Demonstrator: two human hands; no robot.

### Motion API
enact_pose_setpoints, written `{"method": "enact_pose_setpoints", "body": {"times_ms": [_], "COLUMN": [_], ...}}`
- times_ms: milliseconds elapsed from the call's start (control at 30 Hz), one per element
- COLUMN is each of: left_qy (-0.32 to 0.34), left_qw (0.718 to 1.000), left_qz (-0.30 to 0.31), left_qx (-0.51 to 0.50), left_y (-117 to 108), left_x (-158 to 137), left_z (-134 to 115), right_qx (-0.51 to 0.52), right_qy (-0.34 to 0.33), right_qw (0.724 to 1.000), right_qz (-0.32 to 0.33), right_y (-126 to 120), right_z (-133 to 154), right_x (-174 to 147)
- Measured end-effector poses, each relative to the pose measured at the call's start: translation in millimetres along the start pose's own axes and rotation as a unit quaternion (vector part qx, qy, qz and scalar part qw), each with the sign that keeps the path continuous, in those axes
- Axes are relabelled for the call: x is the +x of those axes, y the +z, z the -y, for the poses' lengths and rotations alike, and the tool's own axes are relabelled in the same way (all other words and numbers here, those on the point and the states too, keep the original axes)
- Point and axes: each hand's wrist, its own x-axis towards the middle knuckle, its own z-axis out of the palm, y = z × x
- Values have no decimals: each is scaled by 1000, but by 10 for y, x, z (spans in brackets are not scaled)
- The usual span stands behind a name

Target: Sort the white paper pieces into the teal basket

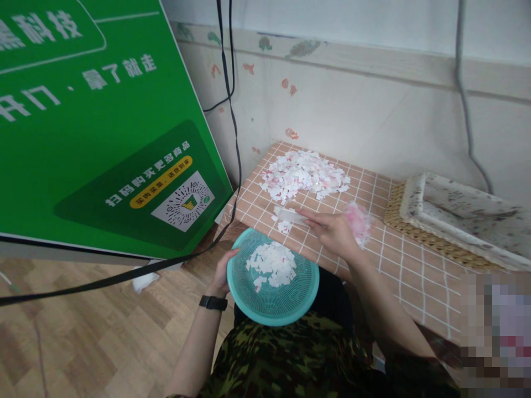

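My left hand (223,272) grips the left rim of a round turquoise plastic basket (276,312), held just below the table's front edge. Inside it lies a heap of torn white paper scraps (274,264). At the table edge my right hand (334,231) is closed on a flat, pale white strip (291,216), which points left over a few paper scraps (284,227). A blurred pink fluffy thing (357,223) shows beside my right wrist; whether it joins the strip I cannot tell. Farther back is a larger pile of white and pinkish scraps (305,174).
A checked brown cloth covers the table (409,276). On its right stands a lined wicker basket (446,243). A large green sign panel (124,138) rises at the left, with a black strap (235,132) hanging before it. The wall borders the table's back.
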Motion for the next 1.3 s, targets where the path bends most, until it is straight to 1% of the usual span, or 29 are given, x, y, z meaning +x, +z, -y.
{"method": "enact_pose_setpoints", "body": {"times_ms": [200,300,400,500,633,833,933,1067,1133,1300], "left_qy": [-3,7,12,-2,-9,0,9,-3,-2,0], "left_qw": [1000,1000,1000,1000,1000,1000,1000,1000,1000,1000], "left_qz": [-5,-10,-9,-2,-1,11,15,3,3,4], "left_qx": [3,-1,-5,0,0,5,7,7,4,5], "left_y": [18,24,22,9,-14,-12,-1,-7,-22,-62], "left_x": [-14,-15,-15,-10,6,4,-7,-2,12,47], "left_z": [-12,-12,-11,-11,-8,-7,-10,-6,-1,16], "right_qx": [-4,-2,-8,-8,-6,-40,-33,-20,-23,-34], "right_qy": [17,4,-1,1,-7,-21,-41,-23,-14,-23], "right_qw": [1000,1000,1000,1000,999,997,997,999,999,997], "right_qz": [7,20,16,17,39,55,56,35,40,61], "right_y": [-22,-21,-33,-56,-67,-25,-9,-39,-72,-103], "right_z": [9,40,37,19,26,56,56,33,19,14], "right_x": [-2,25,48,46,51,175,218,184,151,139]}}
